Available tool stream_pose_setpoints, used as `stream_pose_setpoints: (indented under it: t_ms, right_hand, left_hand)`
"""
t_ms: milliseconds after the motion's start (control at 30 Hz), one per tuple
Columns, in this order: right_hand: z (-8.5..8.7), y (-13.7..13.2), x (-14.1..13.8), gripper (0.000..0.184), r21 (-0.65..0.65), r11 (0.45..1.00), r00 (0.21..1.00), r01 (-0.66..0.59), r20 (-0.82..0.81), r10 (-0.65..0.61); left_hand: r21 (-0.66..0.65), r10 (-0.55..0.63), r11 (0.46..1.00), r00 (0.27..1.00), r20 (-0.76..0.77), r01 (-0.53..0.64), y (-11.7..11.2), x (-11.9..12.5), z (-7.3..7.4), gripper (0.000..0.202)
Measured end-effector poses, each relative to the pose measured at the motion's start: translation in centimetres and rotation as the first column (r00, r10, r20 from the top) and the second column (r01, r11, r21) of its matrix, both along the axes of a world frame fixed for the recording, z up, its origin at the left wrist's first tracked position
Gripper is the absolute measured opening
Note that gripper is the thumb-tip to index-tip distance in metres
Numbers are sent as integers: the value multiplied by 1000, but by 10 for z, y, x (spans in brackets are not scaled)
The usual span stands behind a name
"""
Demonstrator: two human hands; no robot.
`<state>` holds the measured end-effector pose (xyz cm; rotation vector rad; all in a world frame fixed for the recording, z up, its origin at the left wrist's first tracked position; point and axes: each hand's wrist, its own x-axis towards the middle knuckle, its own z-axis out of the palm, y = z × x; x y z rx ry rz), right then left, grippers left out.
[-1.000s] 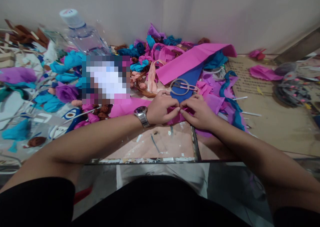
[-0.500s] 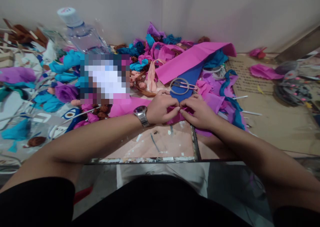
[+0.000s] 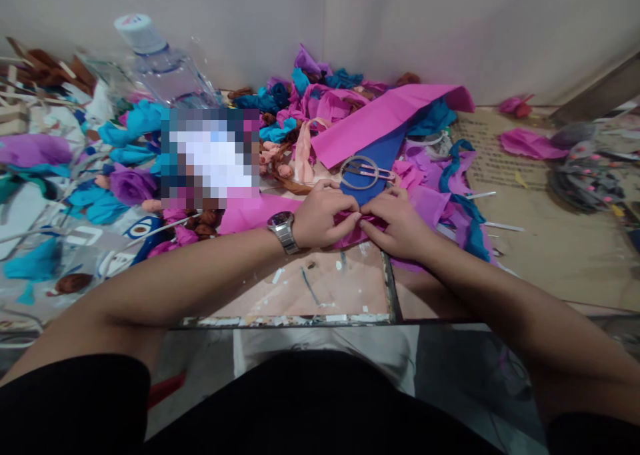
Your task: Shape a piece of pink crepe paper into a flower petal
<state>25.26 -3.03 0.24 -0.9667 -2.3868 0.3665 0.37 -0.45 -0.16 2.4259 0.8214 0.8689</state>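
Observation:
My left hand (image 3: 330, 216), with a metal watch at the wrist, and my right hand (image 3: 395, 223) meet at the fingertips near the table's front. Between them they pinch a piece of pink crepe paper (image 3: 350, 239), partly covered by my fingers. Just beyond my fingertips lies a blue sheet (image 3: 369, 196) with a wire ring (image 3: 343, 176) and a long looped metal piece (image 3: 387, 174) on it. A larger folded pink sheet (image 3: 370, 118) overlaps the blue one farther back. Another flat pink piece (image 3: 265, 213) extends left from beneath my left hand.
Crumpled paper pieces and a purple paper rose (image 3: 131, 183) cover the left side. A clear bottle (image 3: 167, 75) with a white cap stands behind them. On the right, flattened cardboard (image 3: 555, 241) carries a dark wire bundle (image 3: 580, 181). The table edge (image 3: 300, 321) runs before me.
My fingers have shifted very slightly over the pink crepe paper, and a bit more of it shows between them. Everything else stays as it was.

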Motion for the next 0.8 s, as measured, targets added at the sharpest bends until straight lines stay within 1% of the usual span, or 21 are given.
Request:
stream_pose_setpoints:
  t_ms: [200, 467, 633, 800]
  right_hand:
    - [-1, 0, -1, 15, 74, 995, 997, 65, -52, -62]
    - [0, -2, -1, 18, 132, 987, 994, 85, -78, -76]
    - [4, -3, -1, 19, 143, 985, 994, 101, -59, -93]
    - [10, -4, -2, 22, 127, 984, 992, 125, 1, -126]
  left_hand:
    - [-4, 10, 1000, 1000, 1, -10, 0, 0, 0, 33]
    - [11, 23, 1000, 1000, 14, -23, 0, 0, -1, 32]
    - [6, 27, 1000, 1000, 11, -27, 1, 0, -1, 31]
    - [9, 26, 1000, 1000, 6, -26, 2, 0, -1, 32]
